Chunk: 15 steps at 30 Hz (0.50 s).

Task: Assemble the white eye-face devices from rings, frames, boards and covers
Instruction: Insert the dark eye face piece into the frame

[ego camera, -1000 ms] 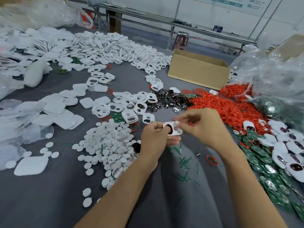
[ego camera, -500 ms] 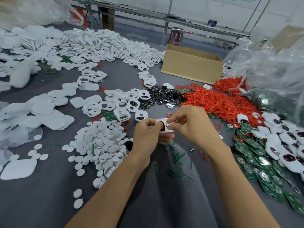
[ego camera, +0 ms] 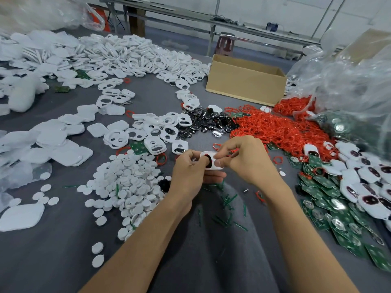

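Note:
Both my hands hold one white eye-face frame (ego camera: 212, 160) above the grey table, at the middle of the view. My left hand (ego camera: 191, 174) grips its left side, fingers curled underneath. My right hand (ego camera: 247, 158) pinches its right side with thumb and fingers, the thumb pressing on the face. A dark part with a red ring shows in the frame's left opening. Red rings (ego camera: 275, 129) lie heaped to the right, green boards (ego camera: 323, 199) at the far right, white frames (ego camera: 156, 132) beyond my hands, white covers (ego camera: 63, 144) at the left.
A pile of white round discs (ego camera: 127, 187) sits left of my hands. Dark shiny parts (ego camera: 203, 122) lie beyond. A cardboard box (ego camera: 245, 83) stands at the back. Clear plastic bags (ego camera: 349, 81) bulge at the right. Assembled faces (ego camera: 370, 182) lie on the boards. Green strips (ego camera: 226, 208) are scattered nearby.
My hands stay together on the frame. The right thumb and fingers have shifted onto its right side, and the frame now lies flatter between them.

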Each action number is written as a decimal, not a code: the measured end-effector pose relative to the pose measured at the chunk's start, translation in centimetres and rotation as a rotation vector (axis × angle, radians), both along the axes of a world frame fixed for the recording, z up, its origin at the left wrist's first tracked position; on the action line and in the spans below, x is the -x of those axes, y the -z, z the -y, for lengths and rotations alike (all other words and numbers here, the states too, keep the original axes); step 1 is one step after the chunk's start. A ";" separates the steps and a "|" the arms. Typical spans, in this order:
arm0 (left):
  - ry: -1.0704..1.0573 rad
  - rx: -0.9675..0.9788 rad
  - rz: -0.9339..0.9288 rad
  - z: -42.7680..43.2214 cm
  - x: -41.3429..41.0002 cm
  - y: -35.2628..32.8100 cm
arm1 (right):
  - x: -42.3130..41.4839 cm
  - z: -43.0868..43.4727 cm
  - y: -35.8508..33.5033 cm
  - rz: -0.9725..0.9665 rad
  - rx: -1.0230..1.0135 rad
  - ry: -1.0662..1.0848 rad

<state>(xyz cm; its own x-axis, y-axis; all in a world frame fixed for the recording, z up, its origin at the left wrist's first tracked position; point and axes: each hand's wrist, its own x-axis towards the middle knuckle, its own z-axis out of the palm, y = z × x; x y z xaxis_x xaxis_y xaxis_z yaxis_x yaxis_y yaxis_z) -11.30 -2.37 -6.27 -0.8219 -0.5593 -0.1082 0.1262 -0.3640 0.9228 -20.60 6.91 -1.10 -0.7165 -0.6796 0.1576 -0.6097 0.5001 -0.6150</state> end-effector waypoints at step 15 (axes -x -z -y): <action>0.077 0.125 0.111 -0.5 0.2 0.4 | 0.8 -0.7 0.5 0.300 -0.018 0.056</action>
